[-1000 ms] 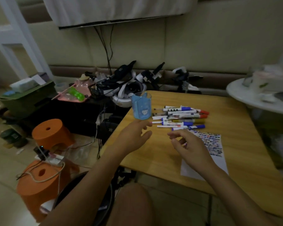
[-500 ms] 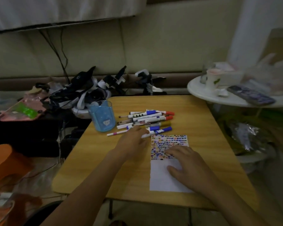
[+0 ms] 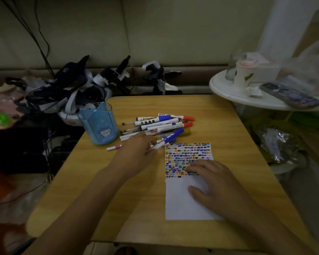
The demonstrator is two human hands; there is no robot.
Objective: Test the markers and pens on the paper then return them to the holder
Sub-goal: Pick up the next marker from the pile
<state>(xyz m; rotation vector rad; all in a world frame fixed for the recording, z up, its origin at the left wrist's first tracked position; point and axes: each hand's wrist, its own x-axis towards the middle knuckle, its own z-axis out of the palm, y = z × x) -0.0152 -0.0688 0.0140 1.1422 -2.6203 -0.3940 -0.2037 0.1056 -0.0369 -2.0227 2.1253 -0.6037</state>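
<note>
Our left hand (image 3: 136, 153) pinches a blue-capped marker (image 3: 168, 139), its cap slanting toward the desk's far right corner, just beside the paper (image 3: 182, 199); our right hand (image 3: 210, 183) rests flat, fingers relaxed, pinning that paper.

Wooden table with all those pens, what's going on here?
A person is testing markers. The left hand grips a blue-capped marker beside the pile of pens, while the right hand rests flat on the paper, whose upper part is covered in coloured test marks. The blue holder stands left of the pile with no pens showing in it.
</note>
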